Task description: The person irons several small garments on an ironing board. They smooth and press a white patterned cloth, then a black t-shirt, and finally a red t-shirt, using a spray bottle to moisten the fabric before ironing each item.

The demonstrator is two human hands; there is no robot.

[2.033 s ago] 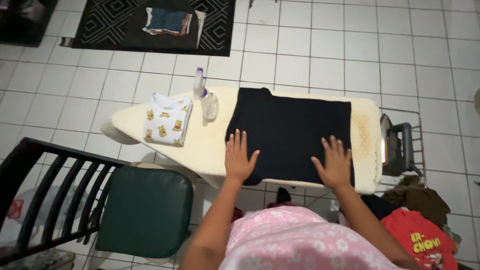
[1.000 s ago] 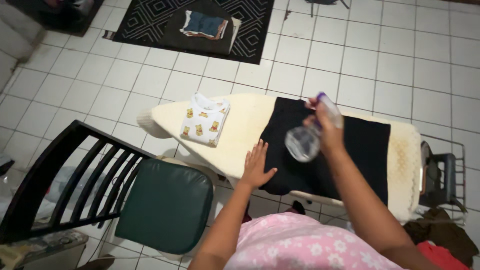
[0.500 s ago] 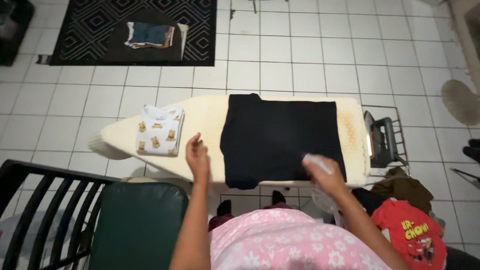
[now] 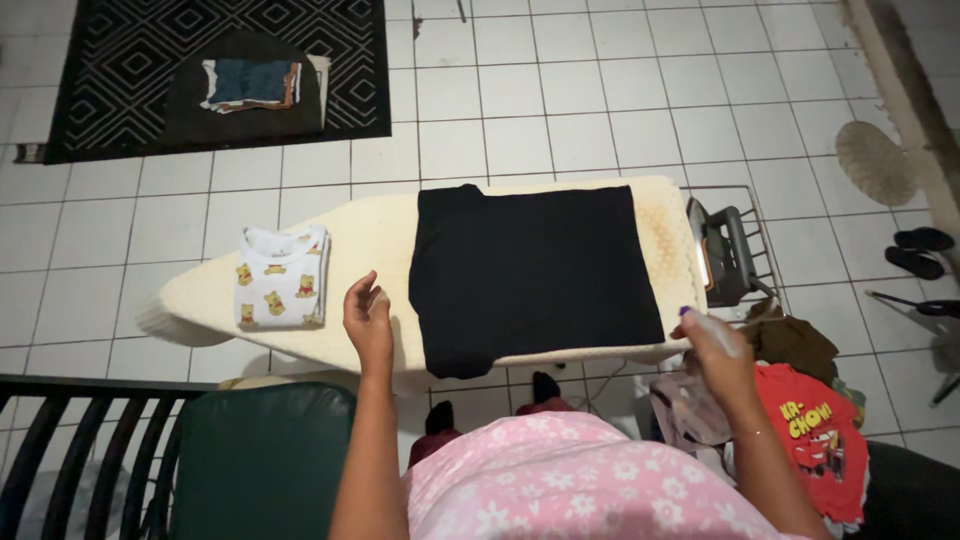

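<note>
Black cloth, a dark garment (image 4: pixel 530 275), is lying spread flat across the right half of a cream padded ironing board (image 4: pixel 380 240), its lower left corner drooping over the near edge. At the board's narrow left end a small white folded garment with yellow bear prints (image 4: pixel 278 277) is resting, well apart from the dark one. The person's left hand (image 4: pixel 367 318) is hovering over the bare cream padding between the two garments, fingers loosely curled and slightly apart, gripping nothing and just beside the dark garment's left edge. The right hand (image 4: pixel 716 352) is sitting off the board's near right corner, its fingers wrapped around a clear spray bottle with a purple top (image 4: pixel 700 385), which is hanging down below the level of the board, beside the person's pink flowered top (image 4: pixel 560 475). An iron (image 4: pixel 722 252) is standing on the wire rest at the board's right end. Below that, a red printed shirt (image 4: pixel 812 440) and a brownish cloth (image 4: pixel 790 338) are lying in a heap. A green-cushioned chair with a black slatted back (image 4: pixel 250 460) is standing at the left, and a stack of folded clothes (image 4: pixel 250 83) is lying on a black patterned rug (image 4: pixel 110 90) on the white tiled floor (image 4: pixel 560 90).
</note>
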